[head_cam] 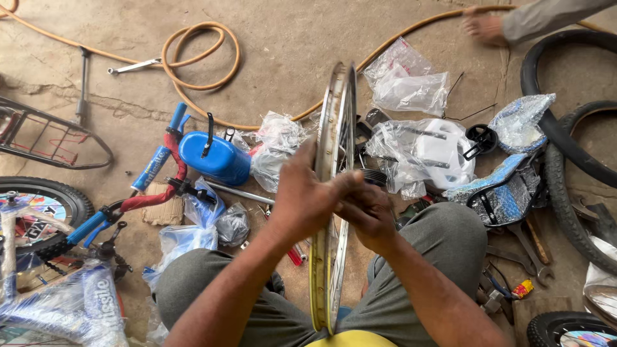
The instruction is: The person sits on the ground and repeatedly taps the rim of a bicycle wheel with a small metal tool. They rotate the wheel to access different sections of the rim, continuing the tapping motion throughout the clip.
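Bare wheel rim (334,193) stands edge-up between the knees, so both sides stay reachable. Left hand (302,199) is clamped on its left face, right hand (367,215) pinches at the spokes. Bagged parts (411,151) lie beyond on the floor.

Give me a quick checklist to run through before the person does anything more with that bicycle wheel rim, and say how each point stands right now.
1. Rim upright between the knees: ok.
2. Left hand gripping the rim's edge: ok.
3. Right hand on the rim: ok, though the exact finger grip is blurred.
4. Spokes seated at the hub: cannot tell, seen edge-on.
5. Floor around the rim free of clutter: not ok; plastic bags and spanners lie close.
6. Other person's hand away from the rim: ok.
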Action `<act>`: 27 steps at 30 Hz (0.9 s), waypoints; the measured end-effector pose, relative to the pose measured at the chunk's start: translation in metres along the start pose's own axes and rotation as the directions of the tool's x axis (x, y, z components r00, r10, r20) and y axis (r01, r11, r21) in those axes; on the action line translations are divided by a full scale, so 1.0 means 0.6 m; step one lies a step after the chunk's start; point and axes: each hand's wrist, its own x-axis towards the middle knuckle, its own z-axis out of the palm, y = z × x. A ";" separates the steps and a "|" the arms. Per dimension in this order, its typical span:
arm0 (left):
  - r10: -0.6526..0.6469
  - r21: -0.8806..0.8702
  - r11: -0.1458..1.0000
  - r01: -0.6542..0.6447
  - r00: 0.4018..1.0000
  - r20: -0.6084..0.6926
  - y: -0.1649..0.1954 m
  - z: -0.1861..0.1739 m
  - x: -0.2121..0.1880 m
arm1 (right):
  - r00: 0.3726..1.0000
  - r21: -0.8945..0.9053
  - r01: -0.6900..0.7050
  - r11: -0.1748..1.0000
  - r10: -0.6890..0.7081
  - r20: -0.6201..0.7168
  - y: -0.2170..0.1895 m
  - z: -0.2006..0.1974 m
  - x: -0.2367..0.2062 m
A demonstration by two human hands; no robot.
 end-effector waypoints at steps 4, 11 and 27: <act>0.108 -0.190 0.975 -0.115 0.993 -0.049 -0.010 -0.007 0.002 | 0.908 -0.252 0.226 0.941 -0.297 -0.296 -0.017 0.022 0.017; -0.004 -0.210 0.978 0.004 1.000 -0.003 -0.005 0.004 -0.014 | 0.983 -0.692 -0.095 0.716 -0.044 -0.180 -0.012 -0.030 0.035; 0.249 -0.012 0.968 -0.252 0.962 -0.108 -0.030 0.004 -0.003 | 0.937 -0.243 -0.128 0.962 0.038 -0.346 0.008 -0.055 0.066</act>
